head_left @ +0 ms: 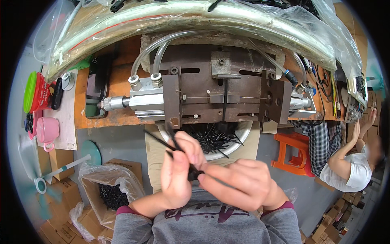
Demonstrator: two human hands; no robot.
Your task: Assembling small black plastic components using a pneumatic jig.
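My left hand [176,179] is closed round a few slim black plastic pieces [159,139], whose thin ends stick out up and to the left. My right hand [245,183] pinches at the thick dark end [196,175] of one of them, right beside the left fingers. Just beyond the hands, a pale round basin [218,155] on my lap holds many similar black pieces [203,136]. Past it, on the bench edge, stands a brown metal fixture [195,87] with a silver cylinder [148,99] at the left. A black stem-like piece [226,101] sits upright across its middle.
Clear air hoses [142,55] arch over the fixture. A dark phone-like slab [96,87] lies left on the wooden bench, with a pink cup [48,129] farther left. Below are a bag-lined carton [91,179], a fan [40,185] and an orange stool [280,150]. Another person [345,173] sits right.
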